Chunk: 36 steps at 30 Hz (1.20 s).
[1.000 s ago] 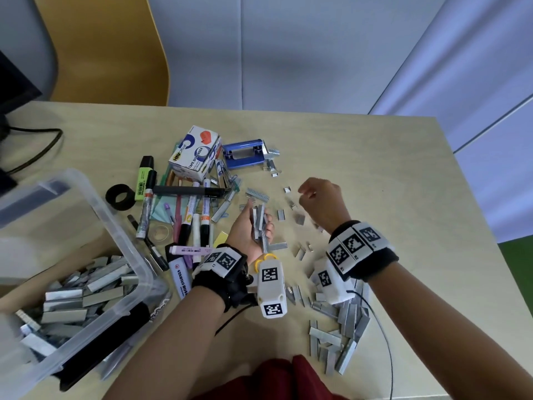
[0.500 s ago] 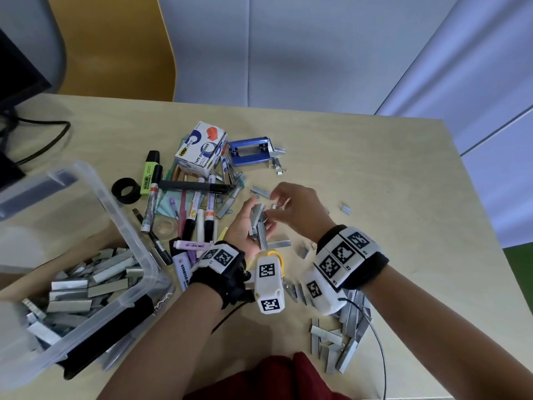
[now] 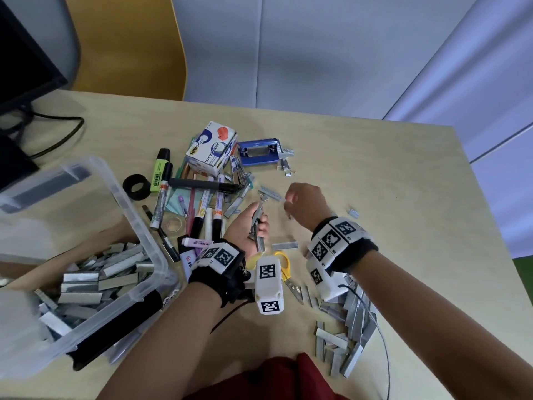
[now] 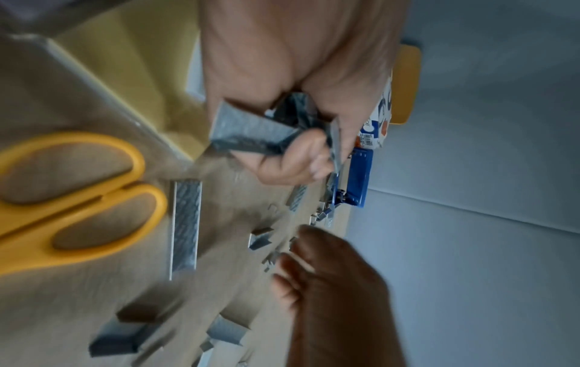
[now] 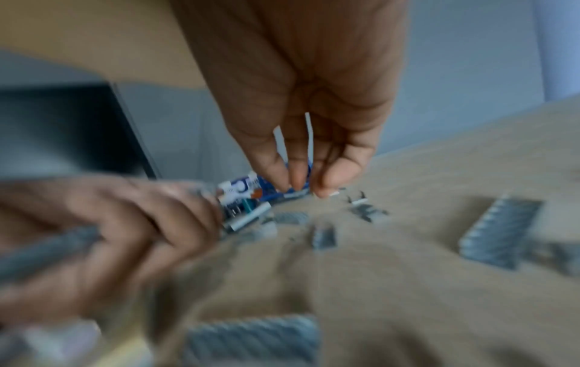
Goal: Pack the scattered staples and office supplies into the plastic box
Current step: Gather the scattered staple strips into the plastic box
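Observation:
My left hand (image 3: 258, 226) is palm up at mid-table and grips a bundle of staple strips (image 4: 251, 136). Just beyond it, my right hand (image 3: 288, 201) reaches down to a grey staple strip (image 3: 270, 194) lying on the table; in the right wrist view its fingertips (image 5: 296, 183) close in a pinch on that strip's end. The clear plastic box (image 3: 135, 215) stands at the left, with several staple strips (image 3: 98, 281) inside. More loose strips (image 3: 349, 336) are heaped near the front edge on the right.
Yellow scissors (image 3: 284, 265) lie under my left wrist. Markers (image 3: 202, 209), a highlighter (image 3: 158, 168), a black tape roll (image 3: 136, 187), a tape dispenser carton (image 3: 213, 148) and a blue hole punch (image 3: 258, 151) crowd the far centre. Small staple bits (image 3: 353, 212) dot the right.
My right hand met the left hand at its bundle, then moved away to a strip farther back on the table. The left hand keeps its bundle.

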{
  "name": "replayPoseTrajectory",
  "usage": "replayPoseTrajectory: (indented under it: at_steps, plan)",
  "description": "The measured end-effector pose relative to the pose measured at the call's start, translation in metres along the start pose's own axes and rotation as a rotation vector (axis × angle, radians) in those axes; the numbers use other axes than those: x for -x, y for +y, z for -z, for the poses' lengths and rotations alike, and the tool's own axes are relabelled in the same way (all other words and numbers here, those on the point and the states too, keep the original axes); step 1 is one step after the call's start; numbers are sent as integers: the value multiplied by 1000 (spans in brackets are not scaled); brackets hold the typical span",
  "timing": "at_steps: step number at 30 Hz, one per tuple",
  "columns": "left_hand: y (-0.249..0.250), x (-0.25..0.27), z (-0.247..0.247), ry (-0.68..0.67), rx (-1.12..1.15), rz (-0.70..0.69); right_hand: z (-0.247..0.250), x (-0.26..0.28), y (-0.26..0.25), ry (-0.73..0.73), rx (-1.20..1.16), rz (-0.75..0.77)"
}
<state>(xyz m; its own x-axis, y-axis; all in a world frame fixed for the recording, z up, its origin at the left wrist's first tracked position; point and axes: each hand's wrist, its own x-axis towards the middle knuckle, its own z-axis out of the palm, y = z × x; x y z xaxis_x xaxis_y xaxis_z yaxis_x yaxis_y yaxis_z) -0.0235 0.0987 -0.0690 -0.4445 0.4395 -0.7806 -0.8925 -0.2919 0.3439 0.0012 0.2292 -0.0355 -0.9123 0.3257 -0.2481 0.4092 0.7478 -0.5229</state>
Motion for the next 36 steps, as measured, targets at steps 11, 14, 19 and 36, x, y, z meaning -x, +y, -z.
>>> replayPoseTrajectory:
  at_steps: [11, 14, 19, 36]
  plan:
    - [2, 11, 7, -57, 1, -27, -14, -3, 28, -32, -399, -194]
    - [1, 10, 11, -52, -2, -39, -1, 4, 29, -51, -1195, -440]
    - [1, 9, 14, -56, 31, -38, 12, -4, 40, -15, -1327, -610]
    - [9, 17, 2, -16, -370, -61, 9, -6, 43, -163, -844, -407]
